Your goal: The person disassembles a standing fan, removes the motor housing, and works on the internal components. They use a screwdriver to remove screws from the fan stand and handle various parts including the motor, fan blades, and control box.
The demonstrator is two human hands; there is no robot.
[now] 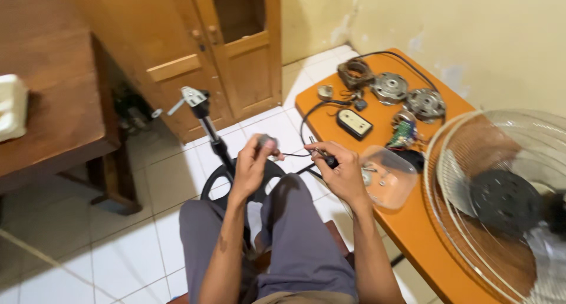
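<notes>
Left hand [252, 162]: raised over the lap, forearm upright, fingers closed around a small grey cylindrical part [267, 141] pinched at the fingertips; held up toward the eyes, apparently for close work. A thin dark wire [295, 155] runs from this part across to the other hand.

Right hand [342, 171]: palm down, wrist bent inward, fingers wrapped on a slim tool with a dark handle [326, 157], its metal tip pointing toward the grey part. Whether it is a screwdriver or a soldering iron cannot be told. The two hands sit near each other, level, above the knees, the seated pose steadying both forearms.

Grey trousers [295, 233]: the person's lap, below the hands.

Fan stand [206, 118]: black pole with a grey head fitting, upright on the white tiled floor [118, 251] just beyond the knees; its round base [219, 177] lies partly behind the left hand.

Orange table [430, 251]: to the right, within reach, serving as a parts bench. On it: a clear plastic cover [392, 183] holding small pieces, nearest the right hand; a black-and-white switch box [354, 124]; a green circuit piece [402, 134]; two round metal motor housings [390, 87]; a coil winding [355, 73]; a black cable [413, 65].

Fan guard with blade [501, 201]: wire cage at the table's near right end.

Wooden cabinet [236, 50] and brown desk [53, 97]: background, left.
</notes>
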